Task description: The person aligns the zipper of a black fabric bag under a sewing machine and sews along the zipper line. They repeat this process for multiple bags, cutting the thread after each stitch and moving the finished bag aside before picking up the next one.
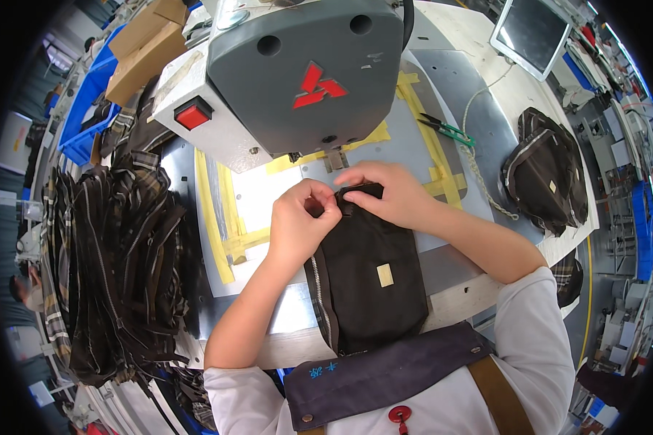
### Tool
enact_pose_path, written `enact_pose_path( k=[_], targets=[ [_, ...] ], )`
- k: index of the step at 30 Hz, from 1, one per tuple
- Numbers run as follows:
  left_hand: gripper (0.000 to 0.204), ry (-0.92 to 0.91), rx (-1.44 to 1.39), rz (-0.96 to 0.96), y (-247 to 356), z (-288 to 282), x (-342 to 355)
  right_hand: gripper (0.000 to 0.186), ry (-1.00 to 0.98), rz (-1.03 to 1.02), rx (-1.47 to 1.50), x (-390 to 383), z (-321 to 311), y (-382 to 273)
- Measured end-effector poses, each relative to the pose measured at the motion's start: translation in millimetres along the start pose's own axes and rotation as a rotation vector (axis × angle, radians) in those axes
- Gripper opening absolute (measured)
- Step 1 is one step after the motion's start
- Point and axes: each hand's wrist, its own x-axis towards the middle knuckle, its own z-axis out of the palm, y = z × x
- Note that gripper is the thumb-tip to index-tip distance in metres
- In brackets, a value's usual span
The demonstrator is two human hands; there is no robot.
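Observation:
A dark brown fabric piece (366, 283) with a zipper along its left side and a small beige patch lies toward me, just in front of the grey sewing machine head (290, 94). My left hand (305, 217) pinches its top corner, fingers curled. My right hand (381, 188) grips the top edge beside it, thumb over the fabric. What exactly sits between my fingertips is too small to tell. The machine's metal foot (335, 159) is just beyond my fingers, over a white plate marked with yellow tape (221, 210).
A heap of dark plaid-lined pieces (116, 275) lies left, below blue bins (83, 141) and cardboard boxes (141, 54). At right are green-handled scissors (450, 134), a cord (490, 188), another dark bag (544, 174) and a tablet (530, 32). A person (29, 290) is at far left.

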Motion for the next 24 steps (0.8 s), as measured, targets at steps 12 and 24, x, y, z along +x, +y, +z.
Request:
enact_pose_path(
  k=[12,24],
  targets=[
    [0.011,0.017,-0.169,-0.078,-14.9,-4.1,3.4,0.012,0.003,-0.637,-0.513,-4.2,-3.0,2.5],
    [0.013,-0.307,-0.147,0.051,2.4,-18.7,5.3,0.016,0.088,-0.402,-0.556,-2.0,-8.8,-4.5]
  ],
)
